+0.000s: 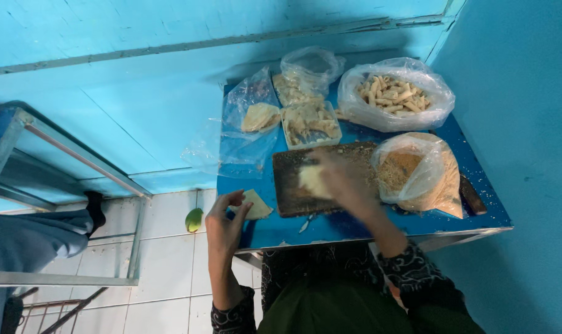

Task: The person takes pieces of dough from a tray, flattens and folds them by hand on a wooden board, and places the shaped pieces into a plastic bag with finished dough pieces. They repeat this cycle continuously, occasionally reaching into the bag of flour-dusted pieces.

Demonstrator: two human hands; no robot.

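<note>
My left hand (226, 224) hovers at the near left edge of the blue table (355, 222), pinching a pale triangular dough piece (256, 205). My right hand (341, 179) is blurred over a dark wooden board (293, 185) and holds a pale lump of dough (312, 179) against it. Crumbs are scattered on the board.
A bag of brown crumbs (420, 173) sits right of the board. Behind are a bag of rolled pieces (395, 93), a plastic tub of dough pieces (310, 124) and more bags (256, 114). A green fruit (194, 219) lies on the tiled floor. Another person's leg (33, 238) is at left.
</note>
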